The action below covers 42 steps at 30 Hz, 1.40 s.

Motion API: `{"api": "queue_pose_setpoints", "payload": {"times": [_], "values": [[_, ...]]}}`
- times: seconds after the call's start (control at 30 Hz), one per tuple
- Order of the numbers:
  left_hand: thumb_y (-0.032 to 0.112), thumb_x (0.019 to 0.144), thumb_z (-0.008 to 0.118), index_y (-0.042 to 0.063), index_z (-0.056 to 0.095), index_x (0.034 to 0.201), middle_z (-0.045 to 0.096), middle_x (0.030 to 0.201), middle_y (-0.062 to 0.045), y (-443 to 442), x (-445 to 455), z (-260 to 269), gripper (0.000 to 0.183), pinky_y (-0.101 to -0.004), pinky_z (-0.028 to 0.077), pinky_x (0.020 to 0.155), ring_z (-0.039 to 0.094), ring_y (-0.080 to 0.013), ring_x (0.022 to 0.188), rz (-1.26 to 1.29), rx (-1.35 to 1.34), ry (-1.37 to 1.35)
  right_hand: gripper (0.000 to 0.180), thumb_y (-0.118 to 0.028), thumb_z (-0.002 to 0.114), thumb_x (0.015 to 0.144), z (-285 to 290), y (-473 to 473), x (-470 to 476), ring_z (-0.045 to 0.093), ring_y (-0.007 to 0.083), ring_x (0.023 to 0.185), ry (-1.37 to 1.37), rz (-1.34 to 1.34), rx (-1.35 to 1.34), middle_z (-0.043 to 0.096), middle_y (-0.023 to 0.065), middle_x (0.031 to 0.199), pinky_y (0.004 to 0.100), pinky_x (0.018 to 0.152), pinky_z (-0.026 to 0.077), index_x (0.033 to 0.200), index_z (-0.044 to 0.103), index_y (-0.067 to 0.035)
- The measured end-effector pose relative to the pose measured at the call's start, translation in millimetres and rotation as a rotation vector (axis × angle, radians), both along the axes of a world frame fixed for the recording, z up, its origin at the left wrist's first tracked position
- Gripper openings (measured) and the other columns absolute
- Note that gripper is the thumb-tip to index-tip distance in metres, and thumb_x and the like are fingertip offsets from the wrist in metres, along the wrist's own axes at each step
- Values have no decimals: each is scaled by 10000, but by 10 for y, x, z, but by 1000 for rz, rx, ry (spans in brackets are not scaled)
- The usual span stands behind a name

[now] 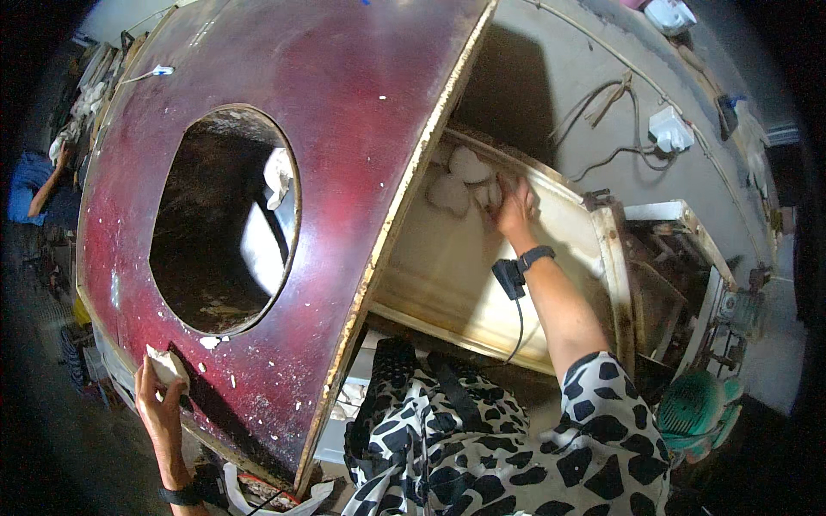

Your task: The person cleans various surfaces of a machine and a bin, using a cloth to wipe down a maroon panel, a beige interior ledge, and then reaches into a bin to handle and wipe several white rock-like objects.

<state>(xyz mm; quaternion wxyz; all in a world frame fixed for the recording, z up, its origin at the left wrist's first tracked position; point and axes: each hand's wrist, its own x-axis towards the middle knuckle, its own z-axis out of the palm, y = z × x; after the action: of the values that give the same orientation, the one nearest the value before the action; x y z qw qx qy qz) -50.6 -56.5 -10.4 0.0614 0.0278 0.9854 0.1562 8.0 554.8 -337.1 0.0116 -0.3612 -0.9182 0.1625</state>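
My left hand (157,401) grips a white lump (166,369), perhaps plaster or clay, over the near left part of a worn dark red tabletop (342,122). A large hole (213,219) is cut through that top, with a cloth-like white thing (278,177) visible inside it. On the right, my right hand (516,208) reaches down into a cream-coloured rectangular tray (445,284). Several pale rounded pieces (469,166) lie at the tray's far end, touching or close to my fingers. Whether those fingers hold a piece is hard to make out.
White crumbs (210,342) dot the red top. A wall socket with a white plug (671,129) and loose cables is beyond the tray. At the right are a metal frame (684,219) and a green plastic basket (694,406). Another person's arm (48,187) shows at far left.
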Motion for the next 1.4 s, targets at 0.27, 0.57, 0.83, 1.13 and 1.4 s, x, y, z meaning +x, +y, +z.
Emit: {"api": "queue_pose_setpoints", "payload": {"times": [0.27,0.57,0.83,1.13,1.4], "values": [[-52,711,661,-45,433,1375,535,1028,-96,28,-20,-13,703,-285,455,751,489,-182,812,31,-49,10,438,7,520,838,-172,137,409,576,283,1012,545,-29,2,564,190,1155,398,920,479,1262,569,-89],[5,764,648,-29,441,1379,540,1066,-99,95,-31,23,650,-277,449,658,468,-148,748,15,-22,-5,233,-64,539,926,-294,639,1725,568,255,981,1069,-1160,-924,579,134,1120,340,807,544,1124,601,41],[-10,779,642,-25,435,1384,545,1082,-112,-39,-61,-60,639,-284,466,660,510,-156,781,-57,-9,36,333,-33,573,855,-488,443,1930,559,243,957,639,-557,-224,579,133,1090,370,848,467,1186,576,-1],[-3,783,638,-34,438,1376,528,1032,-117,-139,-42,-64,627,-291,451,649,513,-173,764,-58,-39,29,564,-19,684,736,64,-348,374,480,389,1123,121,-48,47,482,186,1251,447,956,428,1277,524,-30],[27,797,633,-55,440,1362,539,1049,-126,-109,-99,-90,603,-290,449,635,503,-169,734,-85,-64,65,436,-47,570,834,-111,76,1228,650,271,869,433,-526,-653,648,192,995,357,696,513,1260,524,34]]}}
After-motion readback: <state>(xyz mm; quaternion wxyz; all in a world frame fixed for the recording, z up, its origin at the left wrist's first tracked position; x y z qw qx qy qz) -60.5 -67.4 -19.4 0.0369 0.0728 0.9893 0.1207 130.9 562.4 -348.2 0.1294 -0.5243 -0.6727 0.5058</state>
